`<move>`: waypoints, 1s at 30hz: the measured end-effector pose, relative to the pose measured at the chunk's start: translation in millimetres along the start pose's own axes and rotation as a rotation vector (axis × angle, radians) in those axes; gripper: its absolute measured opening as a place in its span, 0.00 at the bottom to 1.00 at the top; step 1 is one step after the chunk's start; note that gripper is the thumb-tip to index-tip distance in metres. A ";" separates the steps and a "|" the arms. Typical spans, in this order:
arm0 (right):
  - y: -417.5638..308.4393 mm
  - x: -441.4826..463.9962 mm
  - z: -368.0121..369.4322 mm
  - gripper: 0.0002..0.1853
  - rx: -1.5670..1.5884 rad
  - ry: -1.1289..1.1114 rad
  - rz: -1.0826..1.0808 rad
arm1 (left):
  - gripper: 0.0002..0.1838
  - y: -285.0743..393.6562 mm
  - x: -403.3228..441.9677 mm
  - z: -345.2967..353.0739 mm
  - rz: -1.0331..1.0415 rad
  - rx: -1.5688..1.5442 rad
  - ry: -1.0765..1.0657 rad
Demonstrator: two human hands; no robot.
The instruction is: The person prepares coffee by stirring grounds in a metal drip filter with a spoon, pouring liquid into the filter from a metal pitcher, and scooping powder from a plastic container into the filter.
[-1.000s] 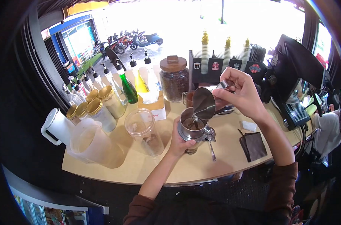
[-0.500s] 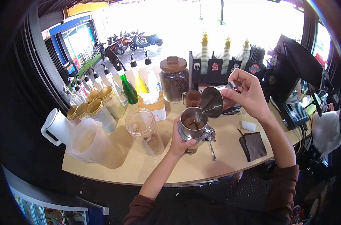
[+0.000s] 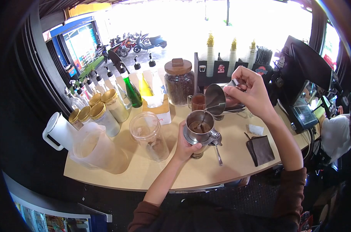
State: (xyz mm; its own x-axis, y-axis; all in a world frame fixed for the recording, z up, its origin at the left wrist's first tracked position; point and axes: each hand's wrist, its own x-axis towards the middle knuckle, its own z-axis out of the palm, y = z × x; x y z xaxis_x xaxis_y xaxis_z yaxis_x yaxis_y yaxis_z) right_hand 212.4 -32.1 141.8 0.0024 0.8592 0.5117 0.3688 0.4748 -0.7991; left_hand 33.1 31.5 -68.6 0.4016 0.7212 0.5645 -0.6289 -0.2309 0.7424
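Right grip [image 3: 249, 92]: I see it closed narrow, holding the metal jug [image 3: 215, 99] beyond and right of the metal cup [image 3: 200, 137], higher than its rim.
Left grip [image 3: 183, 147]: curled around the metal cup's base from its left side, thumb against the front; its far fingers I can't make out.
Pour line: from the right grip, the metal cup lies left, lower and closer to me; the left grip is nearer to it.
Tilt: metal jug tipped, lip just above the metal cup's far right rim, and it looks to be pouring; metal cup about upright, with brown liquid [image 3: 199, 127] inside.
Spoon [image 3: 219, 156]: on the bench [image 3: 229, 172], just right of the metal cup.
Mug [image 3: 199, 102]: just beyond the metal cup.
Clear jar [image 3: 154, 145]: left of the metal cup.
Cloth [image 3: 265, 150]: well right of the metal cup.
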 end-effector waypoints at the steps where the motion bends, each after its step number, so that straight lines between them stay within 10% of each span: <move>1: -0.2 -0.4 0.0 0.11 0.000 0.001 0.000 | 0.53 -2.3 0.0 -1.2 0.002 -0.007 -0.003; 30: 262.8 -145.7 -31.2 0.12 0.753 0.578 0.305 | 0.48 5.4 -3.9 -3.0 -0.009 0.168 0.006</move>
State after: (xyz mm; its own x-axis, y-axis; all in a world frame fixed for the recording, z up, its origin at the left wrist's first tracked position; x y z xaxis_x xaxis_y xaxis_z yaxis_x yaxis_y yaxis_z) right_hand 338.0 -38.4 -132.8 0.5245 0.8349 0.1667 -0.4085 0.4186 -0.8111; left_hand 26.2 29.4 -67.9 0.4024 0.7277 0.5555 -0.5045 -0.3301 0.7978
